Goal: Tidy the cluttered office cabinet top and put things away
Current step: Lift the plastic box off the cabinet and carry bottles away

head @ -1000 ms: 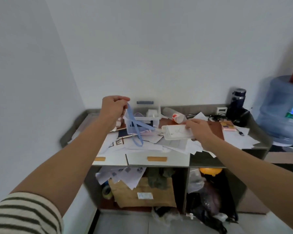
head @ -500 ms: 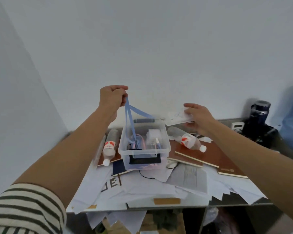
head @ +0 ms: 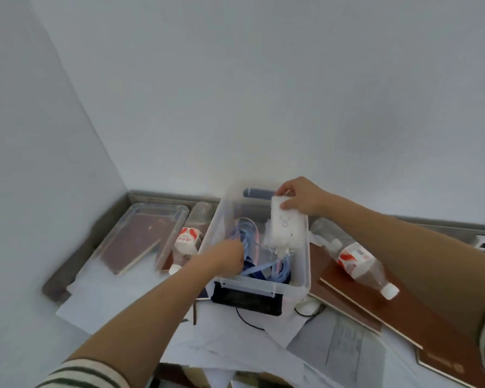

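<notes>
Head view: right hand (head: 300, 198) pinches the white bagged packet (head: 286, 229) by its top end. Its long axis is upright, and it hangs below the fingers into the clear bin (head: 247, 284). Left hand (head: 230, 254) reaches among blue cords (head: 263, 266) — grip blurred, cannot tell.

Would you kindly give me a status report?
Left hand in bin at blue strap, grip blurred. Right hand holds white pack over bin. Bin open.

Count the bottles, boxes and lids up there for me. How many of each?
Clear plastic bottles with red-and-white labels: 2
Clear plastic storage box: 1
Clear flat plastic lid: 1
Total: 4
</notes>
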`<state>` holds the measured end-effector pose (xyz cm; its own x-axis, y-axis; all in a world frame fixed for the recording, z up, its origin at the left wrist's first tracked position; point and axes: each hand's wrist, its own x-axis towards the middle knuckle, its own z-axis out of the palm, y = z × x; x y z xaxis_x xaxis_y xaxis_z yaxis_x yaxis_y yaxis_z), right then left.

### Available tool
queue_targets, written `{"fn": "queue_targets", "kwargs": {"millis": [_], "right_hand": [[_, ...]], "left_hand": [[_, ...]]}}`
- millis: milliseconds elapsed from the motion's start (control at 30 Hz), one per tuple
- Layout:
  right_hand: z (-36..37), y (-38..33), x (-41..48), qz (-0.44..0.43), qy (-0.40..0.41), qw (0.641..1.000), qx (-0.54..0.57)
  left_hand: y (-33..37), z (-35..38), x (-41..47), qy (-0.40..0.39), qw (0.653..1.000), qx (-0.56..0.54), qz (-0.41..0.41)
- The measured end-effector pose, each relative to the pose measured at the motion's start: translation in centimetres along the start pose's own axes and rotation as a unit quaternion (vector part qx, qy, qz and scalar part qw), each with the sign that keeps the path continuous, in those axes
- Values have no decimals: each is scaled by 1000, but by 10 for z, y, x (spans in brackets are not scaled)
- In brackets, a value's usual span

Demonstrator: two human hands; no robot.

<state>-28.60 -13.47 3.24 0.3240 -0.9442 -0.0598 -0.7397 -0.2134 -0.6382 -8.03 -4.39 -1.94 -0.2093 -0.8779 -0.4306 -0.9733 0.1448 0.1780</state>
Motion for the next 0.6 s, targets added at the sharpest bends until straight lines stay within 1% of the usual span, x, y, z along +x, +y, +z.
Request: {"fn": "queue_targets", "kwargs": {"millis": [67,133,200,267,333,400,467,500,533,600], "right_hand": [[14,9,24,-28,-43,993,-108],[29,19,43,-37,-84,975,-203],[39,26,55,-43,-105,954,-278],[43,32,61,-43,-96,938,-329],[43,35,63,-54,-68,923,-376],[42,39,63,-83,-38,900,-427],[42,42,65,-101,-10,883,-458],[42,41,65,-101,-12,884,-455],[44,40,63,-101,-30,891,-441],[52,39,59,-94,-113,903,-403]], "left_hand": [[2,2,8,-28,999,13,-8],[-1,1,13,-29,999,19,-19],[-5,2,18,-33,999,38,-20],[-6,5,22,-60,997,42,-25],[-5,7,25,-114,993,2,-23],[-2,4,25,-163,986,-37,1],[0,0,23,-164,982,-89,15],[-2,-3,23,-147,981,-125,4],[-5,-5,24,-130,980,-151,-11],[-11,-7,24,-118,980,-155,-32]]}}
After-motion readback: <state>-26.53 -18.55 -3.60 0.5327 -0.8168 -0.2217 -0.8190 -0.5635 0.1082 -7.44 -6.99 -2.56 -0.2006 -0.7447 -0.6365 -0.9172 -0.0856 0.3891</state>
